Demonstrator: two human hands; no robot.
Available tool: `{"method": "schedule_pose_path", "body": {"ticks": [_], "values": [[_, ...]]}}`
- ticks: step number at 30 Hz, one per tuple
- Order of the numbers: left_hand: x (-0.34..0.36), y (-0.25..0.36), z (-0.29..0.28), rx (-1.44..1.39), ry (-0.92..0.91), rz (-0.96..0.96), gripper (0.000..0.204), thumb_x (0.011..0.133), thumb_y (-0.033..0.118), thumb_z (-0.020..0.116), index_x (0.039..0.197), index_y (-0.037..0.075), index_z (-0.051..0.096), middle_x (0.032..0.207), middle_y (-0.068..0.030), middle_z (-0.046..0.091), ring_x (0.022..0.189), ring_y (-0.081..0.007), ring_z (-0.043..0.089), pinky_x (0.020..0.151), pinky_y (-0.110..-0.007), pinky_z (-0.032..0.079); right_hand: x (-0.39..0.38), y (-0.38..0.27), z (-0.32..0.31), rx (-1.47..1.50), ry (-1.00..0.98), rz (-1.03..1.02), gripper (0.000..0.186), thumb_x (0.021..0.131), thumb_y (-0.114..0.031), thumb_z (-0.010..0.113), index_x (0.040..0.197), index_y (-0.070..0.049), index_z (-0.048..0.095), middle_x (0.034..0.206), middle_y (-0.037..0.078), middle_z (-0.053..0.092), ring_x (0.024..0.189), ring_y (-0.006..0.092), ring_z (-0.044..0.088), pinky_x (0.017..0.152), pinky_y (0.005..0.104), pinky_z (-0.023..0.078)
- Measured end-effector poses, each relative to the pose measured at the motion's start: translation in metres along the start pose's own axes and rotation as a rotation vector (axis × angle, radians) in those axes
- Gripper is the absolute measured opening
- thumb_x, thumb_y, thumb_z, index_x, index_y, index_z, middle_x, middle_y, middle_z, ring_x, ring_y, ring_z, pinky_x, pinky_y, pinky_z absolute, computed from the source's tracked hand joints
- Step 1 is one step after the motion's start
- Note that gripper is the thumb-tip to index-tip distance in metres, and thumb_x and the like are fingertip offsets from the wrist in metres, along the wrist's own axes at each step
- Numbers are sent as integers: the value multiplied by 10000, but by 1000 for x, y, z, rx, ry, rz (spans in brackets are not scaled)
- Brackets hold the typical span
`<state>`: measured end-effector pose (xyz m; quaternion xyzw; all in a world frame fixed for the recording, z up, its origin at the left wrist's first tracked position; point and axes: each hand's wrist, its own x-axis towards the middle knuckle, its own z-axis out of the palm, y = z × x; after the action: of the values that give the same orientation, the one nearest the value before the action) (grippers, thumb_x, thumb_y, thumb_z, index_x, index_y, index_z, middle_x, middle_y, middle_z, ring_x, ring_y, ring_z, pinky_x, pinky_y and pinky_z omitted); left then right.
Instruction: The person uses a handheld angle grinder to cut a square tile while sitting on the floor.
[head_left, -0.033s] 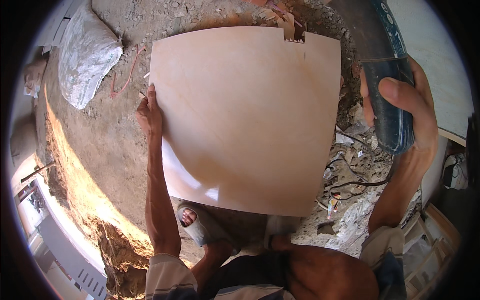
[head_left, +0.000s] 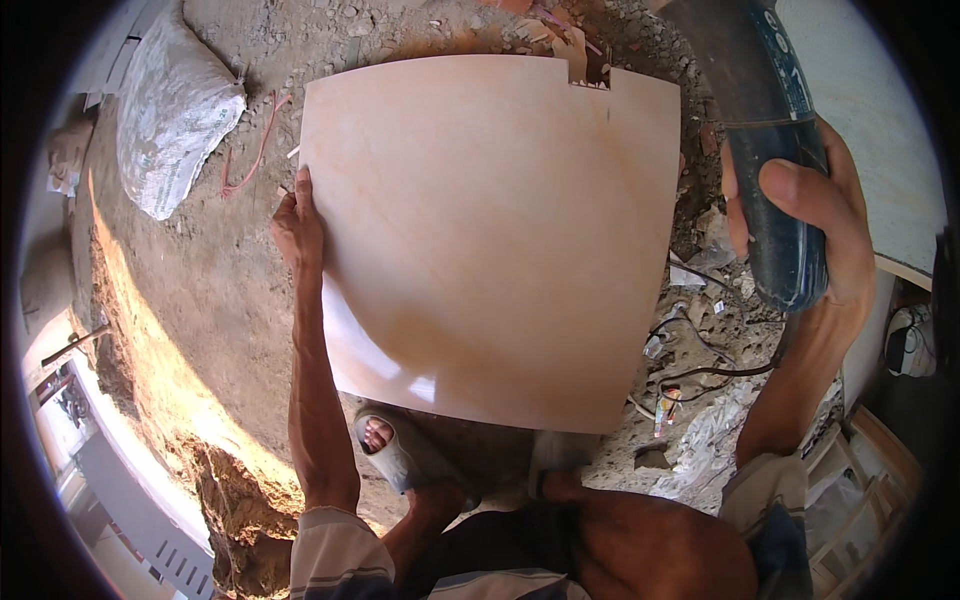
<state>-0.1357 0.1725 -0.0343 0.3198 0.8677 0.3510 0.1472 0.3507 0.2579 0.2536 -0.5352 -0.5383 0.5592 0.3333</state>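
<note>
A large cream tile [head_left: 480, 230], glossy and faintly marbled, lies in front of me with its near edge by my feet. A small rectangular notch [head_left: 590, 83] is cut into its far edge, towards the right. My left hand [head_left: 299, 225] grips the tile's left edge, thumb on top. Its fingers underneath are partly hidden. At the right, my right hand [head_left: 835, 215] is wrapped round the body of a dark blue angle grinder [head_left: 785, 245], held up beside the tile. The grinder's head reaches past the top of the view, so its disc is hidden.
Rubble and tile shards [head_left: 570, 45] lie beyond the tile. A white woven sack [head_left: 180, 115] stands at the far left, with a reddish cord [head_left: 262, 150] beside it. A black cable [head_left: 720, 370] and crumpled plastic [head_left: 710, 440] lie on the right. My sandalled foot [head_left: 400, 450] is near the tile.
</note>
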Motion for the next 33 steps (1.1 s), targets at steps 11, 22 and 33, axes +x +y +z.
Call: {"method": "schedule_pose_path", "body": {"ticks": [11, 22, 33], "values": [[57, 37, 14, 247, -55, 155, 922, 977, 846, 624, 1028, -53, 822, 892, -241, 790, 884, -388, 771, 854, -514, 583, -21, -5, 0, 75, 14, -5, 654, 832, -377, 831, 1229, 110, 650, 896, 163, 714, 563, 194, 675, 509, 309, 557], [64, 121, 64, 182, -145, 310, 787, 957, 780, 715, 1076, 14, 848, 926, -227, 817, 911, -395, 794, 867, -497, 597, -41, 1, -13, 144, -17, 8, 668, 846, -386, 848, 1227, 121, 638, 881, 160, 700, 546, 200, 672, 477, 319, 562], [-12, 116, 63, 27, -5, 531, 708, 1032, 510, 773, 1485, 4, 575, 1434, -248, 656, 1392, -432, 579, 1182, -597, 392, -54, 2, 6, 344, -111, 0, 832, 802, -384, 836, 1408, 125, 581, 894, 165, 719, 580, 239, 707, 533, 340, 581]]}}
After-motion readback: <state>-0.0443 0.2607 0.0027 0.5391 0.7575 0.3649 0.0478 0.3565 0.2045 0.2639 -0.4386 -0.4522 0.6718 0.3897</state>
